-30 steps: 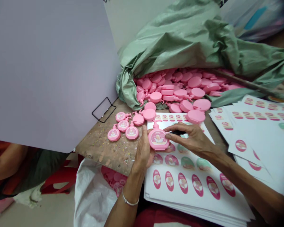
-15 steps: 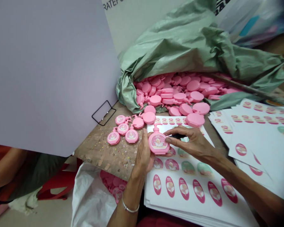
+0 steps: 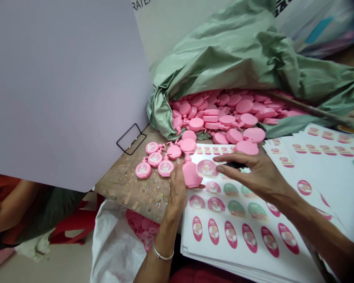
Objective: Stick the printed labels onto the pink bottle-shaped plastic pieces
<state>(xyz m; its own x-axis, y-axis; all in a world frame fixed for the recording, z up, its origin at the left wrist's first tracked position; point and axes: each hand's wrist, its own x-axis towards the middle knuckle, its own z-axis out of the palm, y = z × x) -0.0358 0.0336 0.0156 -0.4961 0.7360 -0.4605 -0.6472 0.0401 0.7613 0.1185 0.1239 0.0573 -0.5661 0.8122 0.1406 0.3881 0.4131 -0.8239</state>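
My left hand (image 3: 177, 186) is closed round a small pink toy pump bottle (image 3: 191, 175), held upright with its plain face toward me. Between the thumb and fingertips of my right hand (image 3: 247, 173) is a round pink-and-white sticker (image 3: 207, 168), at the right side of the bottle and overlapping its edge in view. A slim black tool (image 3: 236, 165) also sits in the right hand, its far end hidden by the fingers. Under both hands lies a stack of sticker sheets (image 3: 206, 257) with pink and green printed labels.
Labelled bottles (image 3: 166, 168) stand left of my hands on the worn table (image 3: 129, 192). Plain pink bottles (image 3: 244, 106) spill from a green sack (image 3: 224, 67) behind. More sheets (image 3: 336, 177) lie right. A white bag (image 3: 112, 243) with pink pieces hangs below; another person's arm (image 3: 14, 208) shows left.
The sticker lay across the bottle's face; now it is off to the right in my right hand, and the plain pink face shows. The view has shifted slightly.
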